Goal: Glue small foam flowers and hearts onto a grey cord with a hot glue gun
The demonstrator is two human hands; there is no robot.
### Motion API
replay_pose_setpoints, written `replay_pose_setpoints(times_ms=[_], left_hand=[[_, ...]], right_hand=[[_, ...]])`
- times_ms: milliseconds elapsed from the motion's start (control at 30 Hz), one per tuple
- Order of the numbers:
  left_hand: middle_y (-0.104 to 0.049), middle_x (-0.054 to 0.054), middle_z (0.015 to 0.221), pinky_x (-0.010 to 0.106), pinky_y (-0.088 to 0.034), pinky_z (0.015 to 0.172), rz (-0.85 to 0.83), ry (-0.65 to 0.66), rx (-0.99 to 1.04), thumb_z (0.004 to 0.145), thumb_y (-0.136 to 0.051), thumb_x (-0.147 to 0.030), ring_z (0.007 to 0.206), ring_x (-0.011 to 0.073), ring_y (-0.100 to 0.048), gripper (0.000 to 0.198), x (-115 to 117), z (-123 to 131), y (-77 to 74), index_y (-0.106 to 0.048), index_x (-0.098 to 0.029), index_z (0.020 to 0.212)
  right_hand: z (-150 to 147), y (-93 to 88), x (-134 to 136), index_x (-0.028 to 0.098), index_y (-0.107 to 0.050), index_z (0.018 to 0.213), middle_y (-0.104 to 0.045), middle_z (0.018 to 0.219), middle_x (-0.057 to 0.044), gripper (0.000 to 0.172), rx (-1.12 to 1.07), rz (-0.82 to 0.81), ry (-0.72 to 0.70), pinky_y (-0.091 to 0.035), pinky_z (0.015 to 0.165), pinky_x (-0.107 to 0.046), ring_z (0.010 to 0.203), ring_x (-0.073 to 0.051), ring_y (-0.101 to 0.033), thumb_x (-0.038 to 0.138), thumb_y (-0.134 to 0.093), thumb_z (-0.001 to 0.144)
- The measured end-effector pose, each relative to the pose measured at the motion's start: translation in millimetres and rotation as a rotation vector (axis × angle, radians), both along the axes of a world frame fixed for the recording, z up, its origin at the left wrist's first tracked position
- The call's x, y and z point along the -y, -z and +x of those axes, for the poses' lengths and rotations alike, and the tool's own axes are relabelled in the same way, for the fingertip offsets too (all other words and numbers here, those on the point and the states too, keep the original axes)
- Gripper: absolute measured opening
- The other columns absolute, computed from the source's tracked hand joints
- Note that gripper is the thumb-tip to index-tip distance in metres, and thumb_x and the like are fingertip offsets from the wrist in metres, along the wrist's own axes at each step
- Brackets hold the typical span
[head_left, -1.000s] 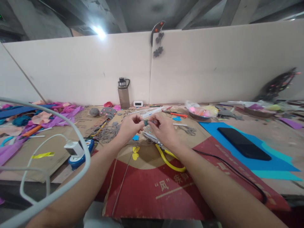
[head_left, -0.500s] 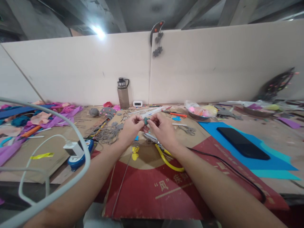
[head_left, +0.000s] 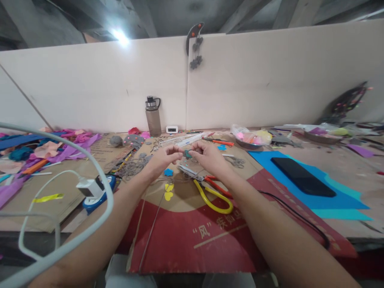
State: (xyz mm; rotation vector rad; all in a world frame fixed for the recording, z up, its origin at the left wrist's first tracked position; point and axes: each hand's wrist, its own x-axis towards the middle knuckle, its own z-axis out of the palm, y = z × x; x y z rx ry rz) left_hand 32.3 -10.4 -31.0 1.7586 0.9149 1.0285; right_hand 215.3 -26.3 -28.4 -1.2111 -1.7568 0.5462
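Observation:
My left hand (head_left: 163, 159) and my right hand (head_left: 209, 157) meet above the middle of the table, fingers pinched together. Between their fingertips sits a small teal felt piece (head_left: 187, 153), held by both hands. Just below them lie scissors with yellow and red handles (head_left: 210, 192), a blue felt flower (head_left: 168, 172) and yellow felt hearts (head_left: 168, 191). A tangle of grey cord (head_left: 135, 166) lies left of my left hand.
A red and brown cardboard sheet (head_left: 195, 240) covers the table. A grey water bottle (head_left: 151, 117) stands by the back wall. A black phone (head_left: 303, 177) rests on blue paper (head_left: 339, 198). White charger and cable (head_left: 87, 187) at left, coloured paper scraps (head_left: 45, 150) beyond.
Both hands have lifted slightly and drawn a little apart, turning the teal piece between the fingertips. The red scissor handle now shows beside my right wrist.

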Motion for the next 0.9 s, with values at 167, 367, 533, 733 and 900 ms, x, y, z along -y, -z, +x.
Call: replay_pose_setpoints(times_ms=[167, 367, 533, 733, 900], left_hand=[[-0.066, 0.002, 0.075, 0.023, -0.042, 0.063, 0.144, 0.005, -0.233, 0.072, -0.068, -0.036, 0.068, 0.0117, -0.056, 0.025, -3, -4, -4.4, -0.069, -0.015, 0.085], [-0.063, 0.000, 0.062, 0.019, -0.039, 0.051, 0.058, 0.002, -0.338, 0.071, -0.067, -0.028, 0.053, 0.0082, -0.053, 0.015, 1, -6, -16.2, -0.067, -0.014, 0.074], [-0.065, 0.001, 0.062, 0.019, -0.043, 0.054, 0.044, 0.072, -0.371, 0.071, -0.064, -0.026, 0.055, 0.0090, -0.057, 0.012, -1, -13, -20.8, -0.067, -0.015, 0.071], [-0.063, 0.000, 0.055, 0.019, -0.043, 0.051, -0.050, 0.020, -0.410, 0.069, -0.062, -0.019, 0.050, 0.0086, -0.055, 0.008, -1, -13, -19.7, -0.066, -0.014, 0.064], [-0.062, 0.001, 0.052, 0.018, -0.044, 0.049, -0.160, -0.105, -0.318, 0.067, -0.064, -0.019, 0.047, 0.0080, -0.054, 0.008, -9, -14, -10.3, -0.065, -0.013, 0.061]], right_hand=[[-1, 1.4, 4, 0.018, -0.057, 0.073, -0.055, 0.064, 0.002, 0.008, 0.214, 0.084, -0.010, -0.030, 0.058, -0.024, 0.060, -0.012, -0.046, 0.022, -0.056, 0.080], [-10, 5.0, 2, 0.018, -0.059, 0.078, -0.061, 0.076, -0.002, 0.006, 0.314, 0.223, -0.050, -0.034, 0.065, -0.026, 0.071, -0.014, -0.051, 0.016, -0.055, 0.081], [-14, 6.3, -3, 0.018, -0.058, 0.078, -0.059, 0.076, -0.002, 0.007, 0.330, 0.245, -0.132, -0.036, 0.068, -0.027, 0.074, -0.015, -0.051, 0.013, -0.054, 0.079], [-10, 11.3, -12, 0.018, -0.055, 0.093, -0.059, 0.079, 0.001, 0.013, 0.107, 0.025, -0.255, -0.040, 0.064, -0.023, 0.069, -0.012, -0.051, 0.024, -0.055, 0.081], [13, 19.4, -27, 0.017, -0.059, 0.079, -0.064, 0.077, -0.003, 0.013, 0.254, -0.035, 0.067, -0.040, 0.066, -0.024, 0.071, -0.014, -0.055, 0.024, -0.050, 0.085]])
